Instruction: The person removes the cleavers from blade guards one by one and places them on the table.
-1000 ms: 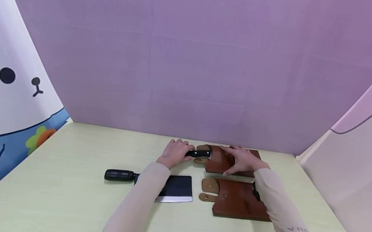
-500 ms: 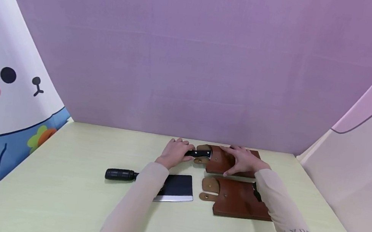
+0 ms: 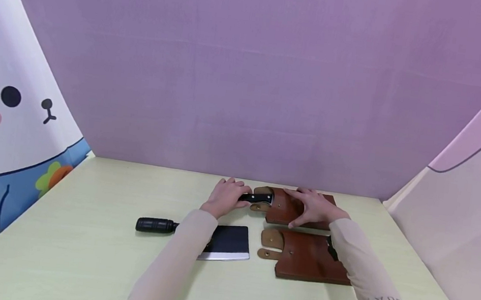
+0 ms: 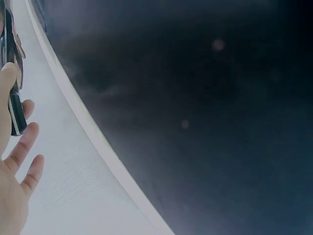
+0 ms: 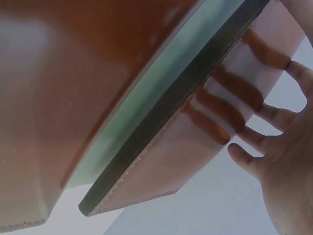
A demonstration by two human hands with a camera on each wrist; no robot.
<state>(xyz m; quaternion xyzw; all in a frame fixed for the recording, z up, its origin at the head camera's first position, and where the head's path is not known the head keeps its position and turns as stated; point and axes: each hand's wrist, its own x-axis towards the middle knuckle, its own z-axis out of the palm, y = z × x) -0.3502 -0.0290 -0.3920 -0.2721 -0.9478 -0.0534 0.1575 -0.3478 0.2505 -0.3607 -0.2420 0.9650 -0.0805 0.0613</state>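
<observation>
In the head view my left hand [image 3: 227, 199] pinches the black riveted handle of a knife [image 3: 260, 198] between thumb and fingers. The blade is hidden inside a brown leather sheath [image 3: 277, 217]. My right hand [image 3: 316, 209] spans that sheath, thumb at its near edge and fingers toward the far edge. From the right wrist view, fingertips meet the edge of the glossy sheath [image 5: 146, 181]. The left wrist view catches the dark handle [image 4: 17, 115] with the left thumb against it.
Nearer the person lie a cleaver [image 3: 230, 242] with a black ribbed handle, partly behind the left sleeve, and a second brown sheath [image 3: 307, 267], overlapped by the right sleeve. A purple cloth wall [image 3: 246, 96] rises behind the pale table [image 3: 91, 252].
</observation>
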